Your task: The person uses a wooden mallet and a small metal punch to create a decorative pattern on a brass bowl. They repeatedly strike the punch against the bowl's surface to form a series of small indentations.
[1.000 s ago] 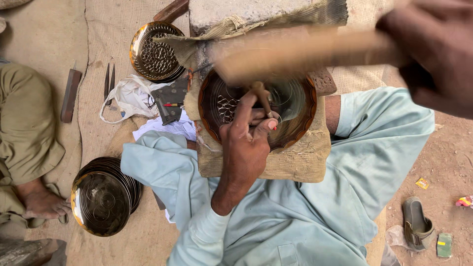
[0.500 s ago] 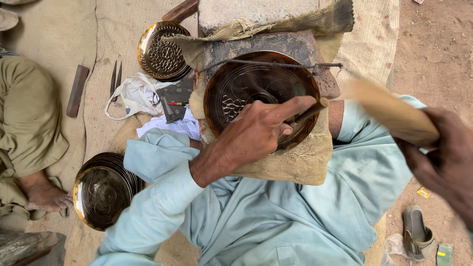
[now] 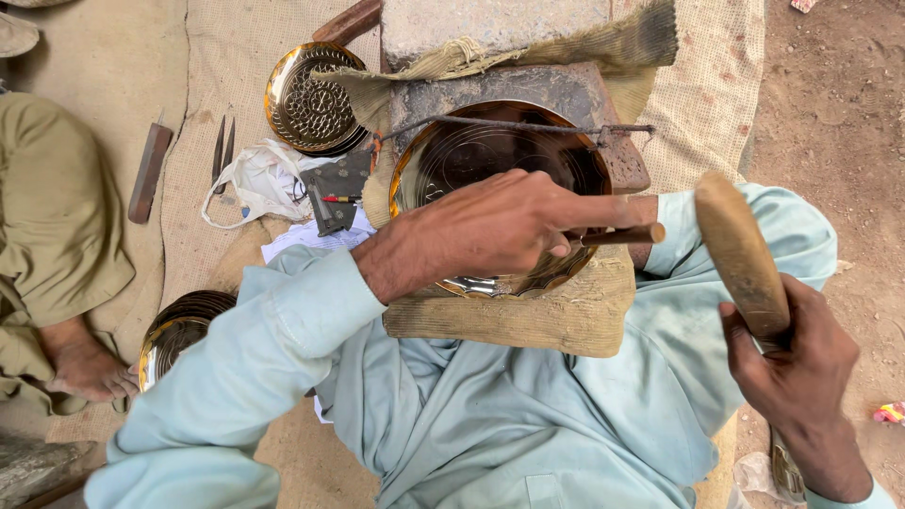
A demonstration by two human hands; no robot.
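Note:
A round brass plate (image 3: 471, 151) rests on a padded block in front of me, a thin metal rod (image 3: 528, 125) lying across its far rim. My left hand (image 3: 490, 226) lies over the plate and grips a short chisel-like rod (image 3: 622, 236) that points right. My right hand (image 3: 797, 368) is off to the right, closed around the handle of a wooden mallet (image 3: 740, 250) held up and apart from the plate.
An engraved brass plate (image 3: 311, 99) lies at the back left, and a stack of plates (image 3: 174, 335) sits by my left knee. Small tools (image 3: 223, 146), a wooden block (image 3: 149, 172) and a white bag (image 3: 259, 179) lie on the burlap. Another person's foot (image 3: 90, 368) is at the left.
My right hand with the mallet has swung from above the plate down to the right side. My left hand shifted across the plate, its rod now pointing right.

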